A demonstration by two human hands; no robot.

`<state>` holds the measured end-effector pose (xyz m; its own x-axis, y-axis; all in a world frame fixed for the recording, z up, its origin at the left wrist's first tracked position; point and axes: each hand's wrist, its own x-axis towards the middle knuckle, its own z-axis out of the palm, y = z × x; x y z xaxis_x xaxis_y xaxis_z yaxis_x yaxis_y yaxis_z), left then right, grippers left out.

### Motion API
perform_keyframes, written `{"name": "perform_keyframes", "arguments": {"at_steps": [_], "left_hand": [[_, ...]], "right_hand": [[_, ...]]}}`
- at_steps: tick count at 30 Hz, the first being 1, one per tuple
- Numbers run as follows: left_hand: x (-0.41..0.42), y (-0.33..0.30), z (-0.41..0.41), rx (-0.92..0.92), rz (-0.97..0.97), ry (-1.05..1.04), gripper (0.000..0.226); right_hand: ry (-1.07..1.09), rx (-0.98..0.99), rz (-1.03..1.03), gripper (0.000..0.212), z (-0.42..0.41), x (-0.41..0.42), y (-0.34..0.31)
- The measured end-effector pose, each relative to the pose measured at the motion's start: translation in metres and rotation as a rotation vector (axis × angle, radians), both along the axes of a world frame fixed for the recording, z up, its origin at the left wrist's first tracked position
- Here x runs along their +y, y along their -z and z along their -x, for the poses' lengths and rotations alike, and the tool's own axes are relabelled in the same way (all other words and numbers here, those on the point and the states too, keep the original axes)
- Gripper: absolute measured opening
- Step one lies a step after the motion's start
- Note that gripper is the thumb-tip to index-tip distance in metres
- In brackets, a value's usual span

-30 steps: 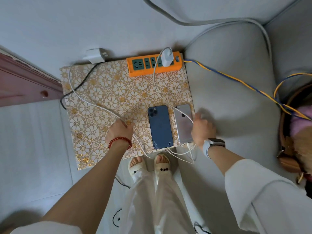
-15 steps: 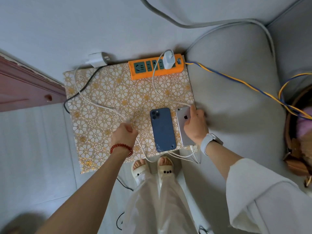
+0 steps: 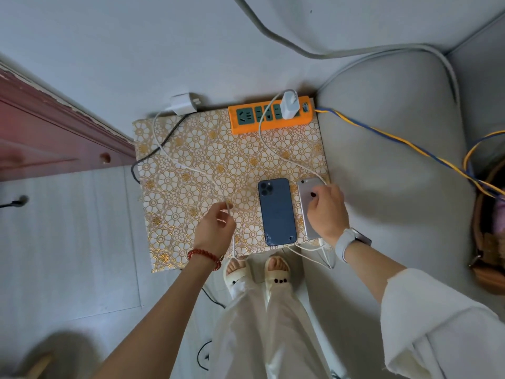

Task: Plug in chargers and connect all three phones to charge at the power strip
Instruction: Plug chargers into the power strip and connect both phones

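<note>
On the flower-patterned desk (image 3: 191,149), the left hand (image 3: 216,228) pinches a white cable (image 3: 175,162) that runs back to an unplugged white charger (image 3: 181,103) at the far edge. The right hand (image 3: 326,212) grips the silver phone (image 3: 307,192), which lies face down beside the blue phone (image 3: 276,212). A second charger (image 3: 290,108) sits plugged into the orange power strip (image 3: 270,117); no brand or writing is readable on any of them.

place: home | grey sofa cushion (image 3: 388,149) | wooden door (image 3: 41,138) | slippers (image 3: 237,277)
</note>
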<state>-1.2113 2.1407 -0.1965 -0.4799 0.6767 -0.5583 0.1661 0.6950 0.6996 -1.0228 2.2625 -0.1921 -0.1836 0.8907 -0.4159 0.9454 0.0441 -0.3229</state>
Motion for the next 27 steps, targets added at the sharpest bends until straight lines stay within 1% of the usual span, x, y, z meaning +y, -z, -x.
{"name": "perform_keyframes", "arguments": {"at_steps": [1,2,3,5,6,7,8,10,11,12,13,14,15,16,18,19,20,21,22,24,25,27], "left_hand": [[-0.002,-0.005,-0.001,0.015,-0.041,0.023,0.022],[-0.005,-0.01,-0.003,0.034,-0.083,0.07,0.022],[-0.009,-0.014,-0.004,0.049,-0.123,0.137,0.021],[-0.022,-0.022,-0.006,0.07,-0.187,0.283,0.022],[-0.029,-0.026,-0.006,0.09,-0.208,0.359,0.022],[-0.037,-0.029,-0.006,0.123,-0.229,0.439,0.023],[-0.045,-0.031,-0.005,0.163,-0.252,0.52,0.024],[-0.061,-0.036,-0.001,0.21,-0.263,0.635,0.025],[-0.066,-0.037,0.002,0.203,-0.244,0.65,0.025],[-0.071,-0.037,0.007,0.179,-0.202,0.639,0.024],[-0.071,-0.037,0.013,0.122,-0.138,0.598,0.022],[-0.069,-0.037,0.02,0.028,-0.06,0.512,0.021],[-0.065,-0.037,0.027,-0.109,0.003,0.359,0.021],[-0.057,-0.038,0.034,-0.289,0.042,0.143,0.023],[-0.038,-0.041,0.049,-0.681,0.023,-0.326,0.031],[-0.027,-0.042,0.057,-0.819,-0.008,-0.482,0.036],[-0.016,-0.044,0.062,-0.917,-0.026,-0.564,0.039],[-0.005,-0.048,0.065,-0.979,-0.035,-0.603,0.041],[0.005,-0.051,0.065,-1.002,-0.036,-0.624,0.04],[0.019,-0.059,0.058,-0.95,-0.031,-0.651,0.03],[0.022,-0.062,0.055,-0.893,-0.041,-0.647,0.026],[0.02,-0.064,0.052,-0.772,-0.071,-0.561,0.02]], "right_hand": [[-0.005,0.076,0.004,0.017,0.004,-0.004,-0.003],[0.03,0.167,0.075,0.019,0.012,-0.007,-0.007],[0.119,0.276,0.232,0.022,0.024,-0.008,-0.011],[0.348,0.51,0.675,0.029,0.053,-0.009,-0.022],[0.413,0.607,0.856,0.032,0.067,-0.008,-0.028],[0.442,0.693,0.98,0.034,0.081,-0.006,-0.033],[0.46,0.771,1.068,0.033,0.092,-0.005,-0.037],[0.479,0.89,1.164,0.024,0.113,-0.005,-0.047],[0.471,0.919,1.161,0.021,0.122,-0.007,-0.052],[0.442,0.92,1.11,0.02,0.129,-0.009,-0.056],[0.398,0.91,1.044,0.02,0.132,-0.012,-0.06],[0.332,0.903,0.998,0.021,0.132,-0.015,-0.063],[0.252,0.9,0.984,0.021,0.13,-0.018,-0.067],[0.164,0.891,0.989,0.02,0.126,-0.021,-0.071],[-0.025,0.83,1.0,0.018,0.113,-0.025,-0.079],[-0.128,0.766,0.995,0.017,0.107,-0.027,-0.083],[-0.233,0.687,0.992,0.016,0.101,-0.029,-0.087],[-0.329,0.608,1.0,0.016,0.096,-0.031,-0.09],[-0.402,0.544,1.02,0.015,0.092,-0.032,-0.092],[-0.479,0.443,1.033,0.017,0.084,-0.033,-0.093],[-0.501,0.384,0.986,0.017,0.081,-0.032,-0.092],[-0.481,0.273,0.792,0.025,0.078,-0.026,-0.085]]}}
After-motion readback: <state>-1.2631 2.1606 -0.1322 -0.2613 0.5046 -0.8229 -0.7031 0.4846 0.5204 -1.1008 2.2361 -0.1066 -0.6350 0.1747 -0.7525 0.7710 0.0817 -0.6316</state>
